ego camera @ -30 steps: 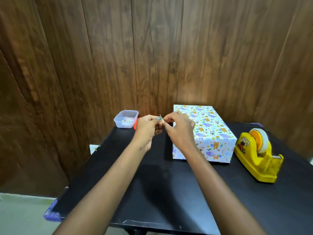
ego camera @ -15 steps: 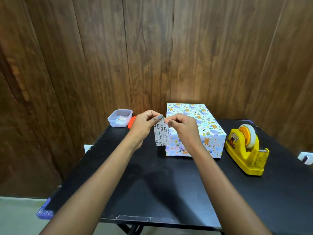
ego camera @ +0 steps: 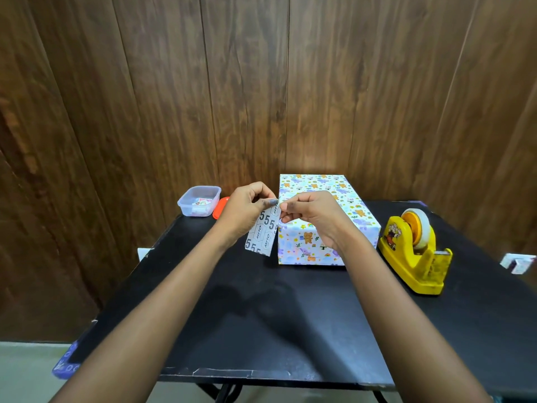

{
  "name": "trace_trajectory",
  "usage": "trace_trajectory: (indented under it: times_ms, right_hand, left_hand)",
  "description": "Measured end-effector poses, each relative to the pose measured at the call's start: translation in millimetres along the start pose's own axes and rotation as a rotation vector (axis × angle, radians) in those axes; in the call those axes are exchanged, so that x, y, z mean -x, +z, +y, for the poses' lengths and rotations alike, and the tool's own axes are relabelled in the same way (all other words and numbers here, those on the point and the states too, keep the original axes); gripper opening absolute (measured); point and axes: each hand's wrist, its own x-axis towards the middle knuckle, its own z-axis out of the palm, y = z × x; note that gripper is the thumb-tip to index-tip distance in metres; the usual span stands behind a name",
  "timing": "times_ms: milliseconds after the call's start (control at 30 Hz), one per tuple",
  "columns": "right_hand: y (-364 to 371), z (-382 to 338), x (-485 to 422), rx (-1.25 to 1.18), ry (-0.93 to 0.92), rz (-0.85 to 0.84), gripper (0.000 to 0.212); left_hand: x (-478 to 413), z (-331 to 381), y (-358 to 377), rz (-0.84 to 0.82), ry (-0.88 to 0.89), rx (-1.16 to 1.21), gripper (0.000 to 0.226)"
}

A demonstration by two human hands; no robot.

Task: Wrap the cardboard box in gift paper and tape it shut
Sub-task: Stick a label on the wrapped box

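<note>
A box wrapped in white gift paper with a bear print (ego camera: 325,199) stands on the black table (ego camera: 290,315) near the wooden wall. In front of its left end, my left hand (ego camera: 247,213) and my right hand (ego camera: 313,216) both pinch the top edge of a small white paper strip (ego camera: 263,232) printed with "5" and "METO". The strip hangs down from my fingertips, above the table. A yellow tape dispenser (ego camera: 415,251) with a roll of clear tape sits to the right of the box.
A clear plastic tub (ego camera: 199,200) holding small printed items stands at the table's back left, with an orange lid (ego camera: 220,207) beside it. A white object (ego camera: 518,261) shows at the right edge. The wooden wall rises right behind the table.
The strip, seen edge-on between my fingertips a second ago, now hangs flat facing me. Both hands have stayed together near the box's left end.
</note>
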Motion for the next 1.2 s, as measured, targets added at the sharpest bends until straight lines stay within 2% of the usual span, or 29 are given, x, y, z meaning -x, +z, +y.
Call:
trace_trajectory:
  times_ms: [167, 300, 500, 600, 733, 833, 933, 1000, 1067, 1200]
  right_hand:
    - [2, -3, -1, 0.079, -0.021, 0.035, 0.016]
    - [7, 0, -2, 0.293, -0.057, 0.088, 0.018]
    - [8, 4, -3, 0.443, -0.098, 0.091, 0.024]
    - [1, 6, -6, 0.32, -0.039, 0.052, 0.021]
    - [-7, 4, -2, -0.026, 0.063, -0.064, 0.023]
    - [-10, 6, 0, -0.113, 0.123, -0.108, 0.015]
    - [-10, 7, 0, -0.16, 0.148, -0.035, 0.012]
    - [-7, 6, 0, -0.187, 0.144, 0.014, 0.012]
    - [-3, 5, 1, -0.204, 0.132, 0.049, 0.014]
    - [0, 6, 2, -0.22, 0.099, 0.107, 0.016]
  left_hand:
    - [0, 0, 3, -0.014, -0.01, -0.007, 0.013]
    - [-1, 0, 7, -0.028, -0.017, -0.07, 0.012]
    - [-2, -2, 11, -0.038, -0.003, -0.138, 0.026]
    - [-2, -3, 12, -0.04, 0.032, -0.104, 0.018]
    - [-1, -7, 11, -0.009, 0.08, -0.012, 0.011]
    - [-2, -11, 15, 0.037, 0.132, -0.018, 0.009]
    - [0, -15, 25, 0.274, 0.249, -0.23, 0.006]
    - [4, -16, 32, 0.371, 0.33, -0.329, 0.006]
    - [9, -15, 38, 0.38, 0.33, -0.308, 0.012]
    - [8, -10, 41, 0.375, 0.19, -0.131, 0.015]
